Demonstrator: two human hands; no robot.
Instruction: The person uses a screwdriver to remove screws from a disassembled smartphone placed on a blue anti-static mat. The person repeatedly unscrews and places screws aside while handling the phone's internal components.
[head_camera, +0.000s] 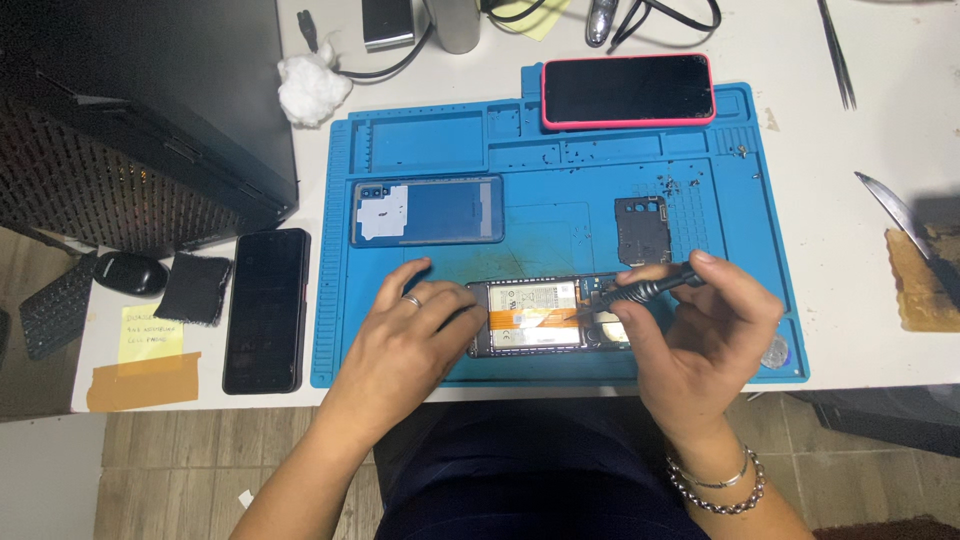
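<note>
Opened phone on a repair mat, seen from the head camera. Nearest the viewer, the left hand (405, 335) lies curled over the near end of the opened black smartphone with its white battery and orange flex ribbon exposed (545, 315), pinning it flat on the blue silicone work mat (420, 365). The right hand (700, 330) pinches a slim black screwdriver (650, 287), tip down near the ribbon. Risks, as judged: a slipped tip could nick the ribbon or pierce the battery; a loose left-hand hold would let the phone skate. Beyond lie a small dark perforated metal shield plate (641, 229), a blue detached back cover (427, 211) and tiny loose screws (670, 185), easily scattered by a sleeve. Farthest, a pink-cased phone (628, 90) straddles the mat's rim.
</note>
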